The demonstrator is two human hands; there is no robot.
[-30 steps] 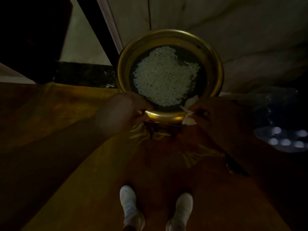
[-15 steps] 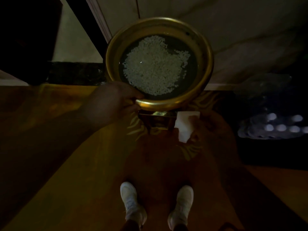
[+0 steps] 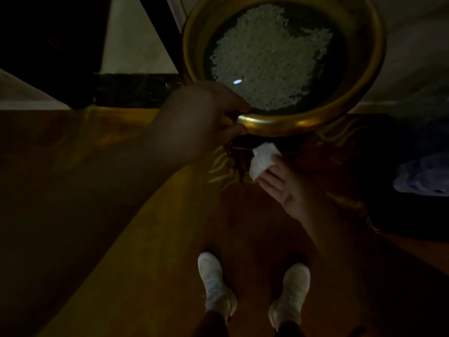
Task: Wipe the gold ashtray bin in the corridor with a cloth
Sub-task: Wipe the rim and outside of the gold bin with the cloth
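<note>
White cloth: we press a folded cloth (image 3: 263, 159) under the fingers of our right hand (image 3: 284, 188), which lie flat on it and pin it to the bin's dark side just below the rim
Right hand grip: fingers together and laid over the cloth, palm turned up towards us; a press, we judge, not a pinch
Left hand grip: our left hand (image 3: 194, 117) is closed on the near left edge of the rim, thumb on top and fingers curled under, steadying the bin
Gold ashtray bin: the gold ashtray bin (image 3: 291, 122) stands at the far side of the scene against a pale wall, its round top close to us
Bowl: pale gravel (image 3: 269, 59) fills the dark middle of the top
Floor: brown and gold carpet (image 3: 145, 239) below, our white shoes (image 3: 211, 278) near
Done so far: the near rim shines, but the dim light does not let us tell which parts are wiped
Left to do: we judge the body under the rim is in hand now, with the far rim and lower sides likely remaining
</note>
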